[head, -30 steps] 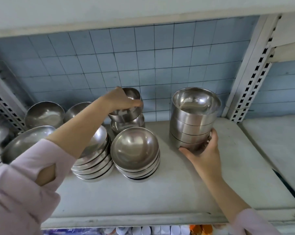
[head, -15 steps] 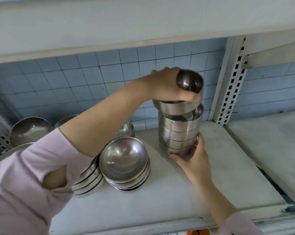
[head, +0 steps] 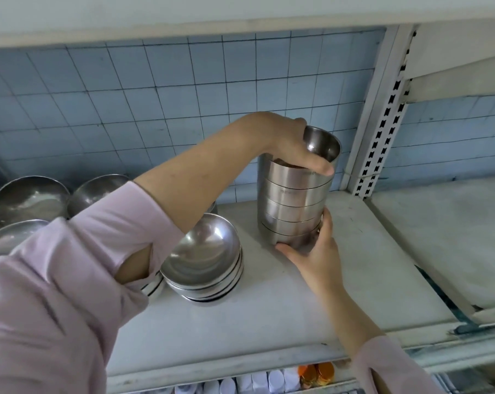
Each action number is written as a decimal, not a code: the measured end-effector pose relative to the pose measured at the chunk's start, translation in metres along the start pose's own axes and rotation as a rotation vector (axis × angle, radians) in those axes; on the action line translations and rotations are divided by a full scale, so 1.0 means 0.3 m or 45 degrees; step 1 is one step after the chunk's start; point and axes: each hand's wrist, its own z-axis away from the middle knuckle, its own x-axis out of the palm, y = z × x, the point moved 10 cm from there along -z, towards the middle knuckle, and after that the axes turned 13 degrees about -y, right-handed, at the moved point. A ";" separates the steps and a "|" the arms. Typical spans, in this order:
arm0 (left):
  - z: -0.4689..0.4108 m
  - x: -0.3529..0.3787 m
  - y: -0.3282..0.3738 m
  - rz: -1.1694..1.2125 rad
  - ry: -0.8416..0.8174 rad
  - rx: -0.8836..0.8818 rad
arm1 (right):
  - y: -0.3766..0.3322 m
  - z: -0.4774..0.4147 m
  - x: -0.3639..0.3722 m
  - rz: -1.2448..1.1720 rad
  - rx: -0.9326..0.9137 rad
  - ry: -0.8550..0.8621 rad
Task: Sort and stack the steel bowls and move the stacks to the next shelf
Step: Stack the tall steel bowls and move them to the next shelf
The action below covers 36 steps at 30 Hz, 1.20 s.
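A tall stack of straight-sided steel bowls (head: 293, 206) stands on the white shelf (head: 269, 322) near the slotted upright. My left hand (head: 294, 146) grips the rim of the top bowl (head: 323, 145), which sits nested on the stack. At the stack's base, my right hand (head: 316, 251) curls around the lowest bowl. A stack of wide shallow steel bowls (head: 205, 257) sits to the left, and another stack (head: 155, 285) is mostly hidden under my left sleeve.
More wide steel bowls (head: 30, 199) lean at the back left against the blue tiled wall. A white slotted upright (head: 382, 123) divides this shelf from the adjoining shelf (head: 445, 237) on the right. Small containers (head: 314, 373) show on the level below.
My left hand picked a small bowl from the back pile, carried it right and set it down onto the tall stack. My right hand kept hold of the stack's base.
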 end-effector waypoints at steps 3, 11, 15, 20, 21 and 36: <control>0.027 -0.002 0.004 -0.019 -0.004 -0.016 | 0.002 -0.001 0.007 -0.008 0.006 -0.022; 0.223 0.303 -0.093 1.446 0.899 0.016 | -0.023 -0.038 -0.042 -0.721 0.240 -0.217; 0.097 0.482 -0.078 2.008 0.733 -0.044 | -0.139 -0.161 -0.111 -0.753 0.206 -0.343; 0.038 0.473 -0.095 2.208 0.773 -0.060 | -0.208 -0.231 -0.123 -0.680 0.186 -0.520; 0.025 0.468 -0.089 2.211 0.770 -0.073 | -0.196 -0.244 -0.133 -0.680 0.195 -0.533; -0.164 0.383 0.012 2.183 0.839 -0.217 | -0.076 -0.467 -0.265 -0.735 0.320 -0.540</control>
